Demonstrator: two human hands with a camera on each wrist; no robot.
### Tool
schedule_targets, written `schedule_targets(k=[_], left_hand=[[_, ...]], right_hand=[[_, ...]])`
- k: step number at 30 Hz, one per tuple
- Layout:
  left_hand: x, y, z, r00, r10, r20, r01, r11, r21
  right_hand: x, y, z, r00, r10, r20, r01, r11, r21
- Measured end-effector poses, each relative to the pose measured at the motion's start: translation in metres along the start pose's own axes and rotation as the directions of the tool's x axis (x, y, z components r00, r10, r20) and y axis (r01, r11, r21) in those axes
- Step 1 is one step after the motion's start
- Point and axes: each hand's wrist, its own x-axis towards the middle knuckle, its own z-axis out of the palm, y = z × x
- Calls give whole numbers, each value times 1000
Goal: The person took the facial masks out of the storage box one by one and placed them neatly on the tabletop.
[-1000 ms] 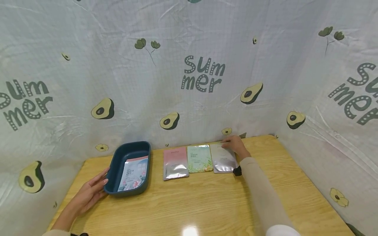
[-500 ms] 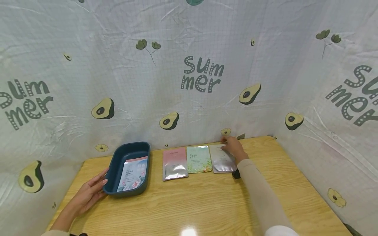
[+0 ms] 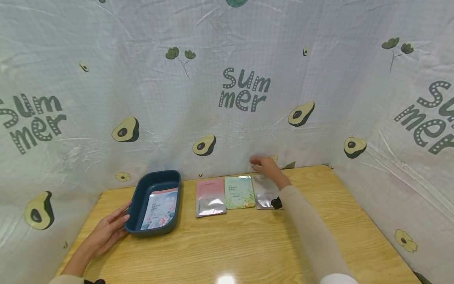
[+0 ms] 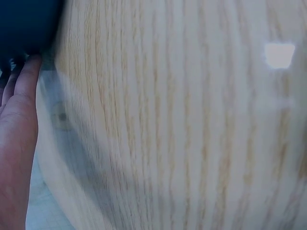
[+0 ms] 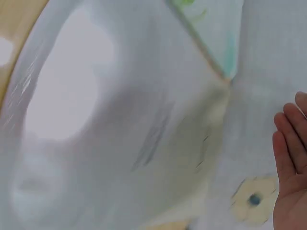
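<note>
My left hand rests its extended fingers against the left side of a dark blue plastic tray. Inside that tray lies a face-mask packet with a blue floral print. To its right, three flat packets stand in a row along the wall: a pink one, a green one and a silver one. My right hand hovers over the silver packet's far end, its forearm hiding part of it. In the right wrist view the right hand's fingers are straight and hold nothing.
A wooden table spreads below, with a light glare at its front. A pale curtain printed with avocados and lettering closes off the back and both sides, hanging right behind the packets.
My right hand has lifted off the silver packet's far end and shifted left toward the green one. The packets, the tray and my left hand have stayed in place.
</note>
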Motion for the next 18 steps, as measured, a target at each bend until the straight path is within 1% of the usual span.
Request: schedule_targets(k=[3,7,11,14,18], left_hand=[[1,0,0,1000,-7,-7,7,1000,3],[1,0,-2,1000,-8,4,8,1000,2],[1,0,-3,1000,1,16,-2,1000,24],[2,0,-4,1000,14,16,-15,999,40],[4,-1,-5,1000,6,19,-6,1000,14]], right_hand=[[11,-17,5,997,-80,11,80,997,7],[27,-42,18,987,-157,28,156,987,28],[42,-70,33,979,-198,58,193,978,79],[54,-97,44,971,-225,84,217,971,102],[68,-130,64,954,-267,136,253,961,112]])
